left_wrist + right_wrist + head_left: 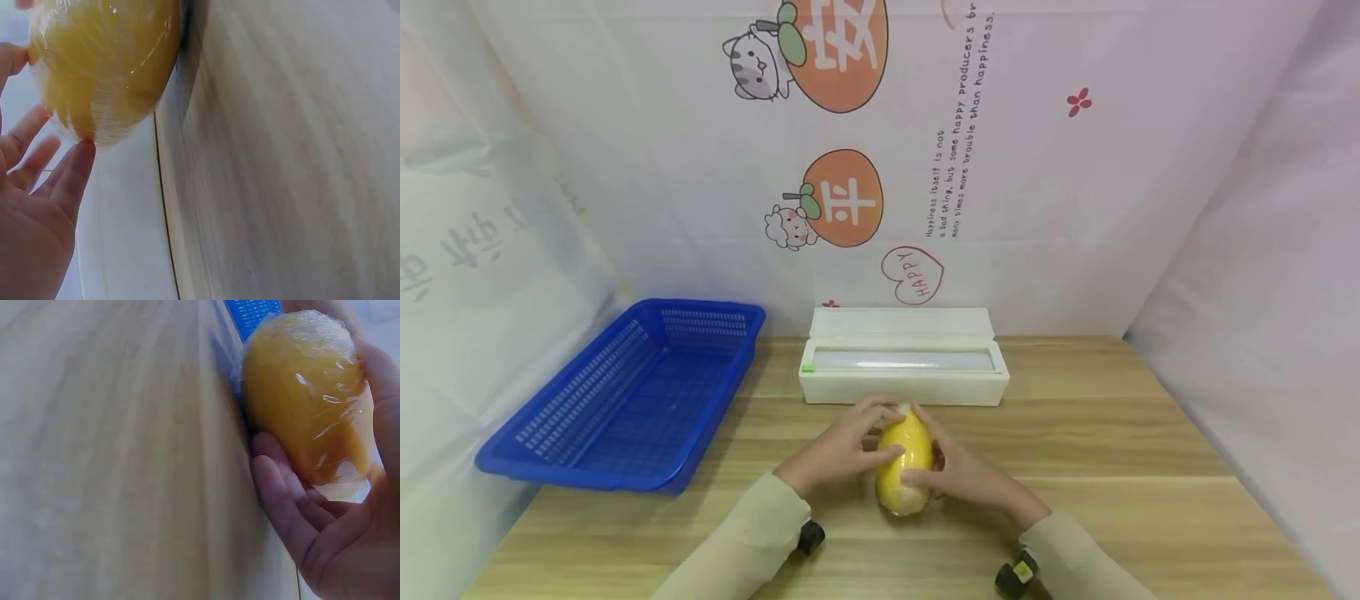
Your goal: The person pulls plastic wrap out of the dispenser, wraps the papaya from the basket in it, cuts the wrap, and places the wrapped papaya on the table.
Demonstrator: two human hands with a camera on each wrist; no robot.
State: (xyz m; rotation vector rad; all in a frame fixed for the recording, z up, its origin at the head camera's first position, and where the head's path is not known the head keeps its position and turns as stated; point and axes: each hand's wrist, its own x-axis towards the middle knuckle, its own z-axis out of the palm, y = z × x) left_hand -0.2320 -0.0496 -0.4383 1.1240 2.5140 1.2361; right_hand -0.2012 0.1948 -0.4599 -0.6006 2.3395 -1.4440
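Note:
A yellow oval fruit (906, 450), much like a mango, is wrapped in clear cling film and lies lengthwise between both hands. From its left side, my left hand (844, 443) holds it, thumb on top and fingers towards the far end. My right hand (967, 477) grips the opposite side with the thumb across the near part. In the left wrist view, left fingertips (82, 152) press on the film, which is creased at the fruit's end. Curled right fingers (281, 487) reach under the fruit (306, 400) in the right wrist view.
Just beyond the hands stands a white cling film box (904, 390), lid raised, with a film roll inside and a green slider (808, 367) at its left. A blue plastic basket (703, 437) sits on the left of the wooden table (1120, 467). Printed white cloth (1037, 208) hangs behind.

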